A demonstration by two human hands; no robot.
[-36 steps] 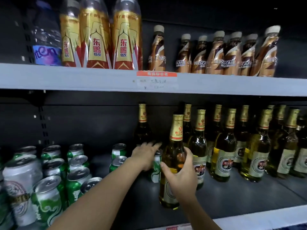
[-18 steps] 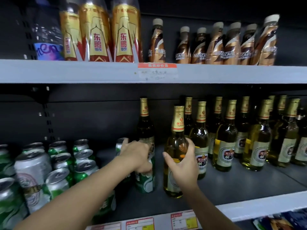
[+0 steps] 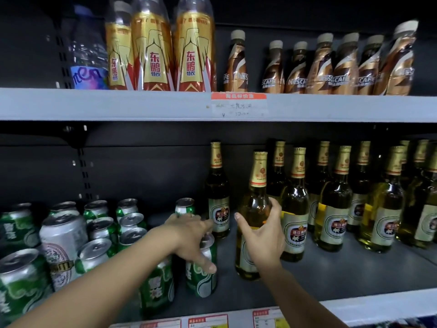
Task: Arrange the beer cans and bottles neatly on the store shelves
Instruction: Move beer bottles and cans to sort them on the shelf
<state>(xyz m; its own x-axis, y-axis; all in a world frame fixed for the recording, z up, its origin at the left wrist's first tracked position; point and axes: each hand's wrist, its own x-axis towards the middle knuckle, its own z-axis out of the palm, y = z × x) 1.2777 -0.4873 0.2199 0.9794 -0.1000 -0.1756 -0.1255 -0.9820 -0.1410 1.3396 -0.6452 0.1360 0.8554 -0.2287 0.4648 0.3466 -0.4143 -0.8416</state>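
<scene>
My left hand (image 3: 191, 240) grips the top of a green beer can (image 3: 202, 278) standing near the front of the lower shelf (image 3: 343, 278). My right hand (image 3: 261, 235) is wrapped around the body of a gold-necked beer bottle (image 3: 256, 190) standing upright just right of that can. Another green can (image 3: 157, 287) stands left of the held can, partly behind my forearm. A lone bottle (image 3: 218, 192) stands behind my left hand, with a green can (image 3: 185, 206) beside it at the back. Several more beer bottles (image 3: 335, 204) fill the shelf to the right.
Several green cans (image 3: 99, 233) and a silver can (image 3: 62, 245) crowd the left end of the lower shelf. The upper shelf (image 3: 118, 104) carries tall gold drink bottles (image 3: 153, 50) and brown coffee bottles (image 3: 343, 67). Price tags (image 3: 208, 320) line the front edge.
My left hand reached to the back, closed on a green can and drew it forward and down to the shelf front. My right hand stayed on the bottle.
</scene>
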